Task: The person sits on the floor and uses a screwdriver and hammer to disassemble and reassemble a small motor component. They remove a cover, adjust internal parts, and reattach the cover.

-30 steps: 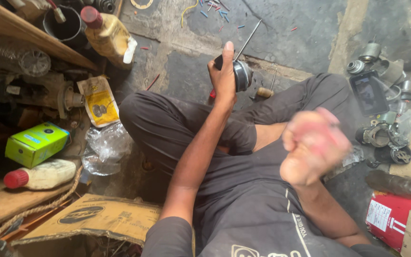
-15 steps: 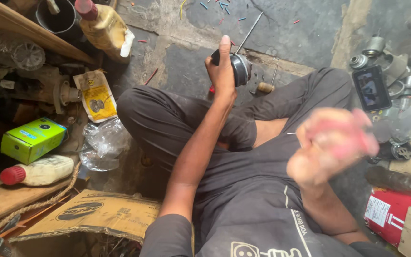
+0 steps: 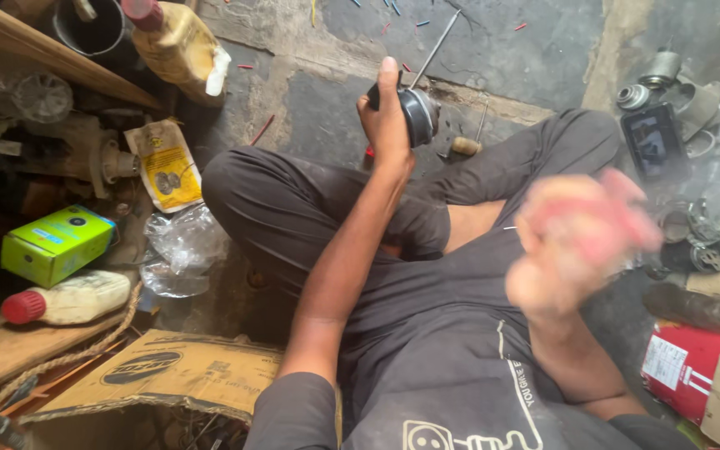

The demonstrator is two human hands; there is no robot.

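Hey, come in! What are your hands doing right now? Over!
Left hand gripping a round black part with a thin metal rod. Right hand raised over the lap, blurred, pinkish thing in it, cannot tell what. Nothing between the hands.

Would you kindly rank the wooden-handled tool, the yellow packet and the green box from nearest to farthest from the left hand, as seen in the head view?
From the left hand, which holds a black round part:
1. Wooden-handled tool, on the floor just right of the hand.
2. Yellow packet, on the floor well to the left.
3. Green box, farther left and lower, beside the white bottle.
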